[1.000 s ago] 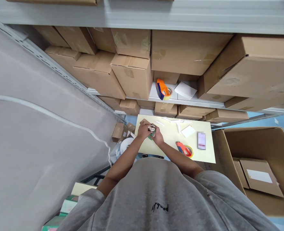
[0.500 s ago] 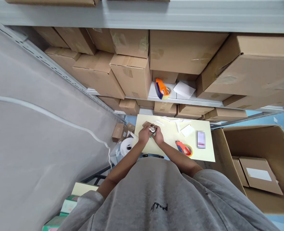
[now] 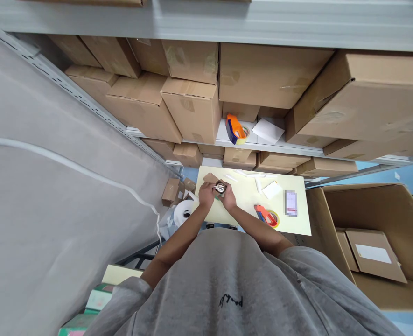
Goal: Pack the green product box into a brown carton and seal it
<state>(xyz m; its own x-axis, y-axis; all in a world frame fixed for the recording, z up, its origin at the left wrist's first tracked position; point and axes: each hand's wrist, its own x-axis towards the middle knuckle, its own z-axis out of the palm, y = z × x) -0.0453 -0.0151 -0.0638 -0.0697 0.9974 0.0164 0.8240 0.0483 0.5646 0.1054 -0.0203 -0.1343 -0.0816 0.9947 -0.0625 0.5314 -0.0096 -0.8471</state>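
Observation:
Both my left hand [image 3: 206, 195] and my right hand [image 3: 229, 198] grip a small shiny metal object [image 3: 220, 188] above the pale yellow table [image 3: 243, 203]. A strip of green shows under it [image 3: 217, 197], partly hidden by my fingers. Just beyond my left hand lies a flat brown cardboard piece [image 3: 210, 178]. Loose white strips [image 3: 241, 174] lie along the far edge. To the right of my right hand stand an orange tape dispenser [image 3: 266, 216], a white paper sheet [image 3: 272, 190] and a phone [image 3: 290, 203] with a blurred screen.
Shelves stacked with cardboard boxes [image 3: 192, 109] rise beyond the table, with a second tape dispenser [image 3: 236, 129] on a shelf. A white film roll [image 3: 184, 213] and small boxes [image 3: 172, 192] sit left of the table. A large open carton [image 3: 367, 233] stands right.
My hands have moved slightly toward me with the metal object, and the brown cardboard piece now shows fully beyond them. The head view has shifted a little.

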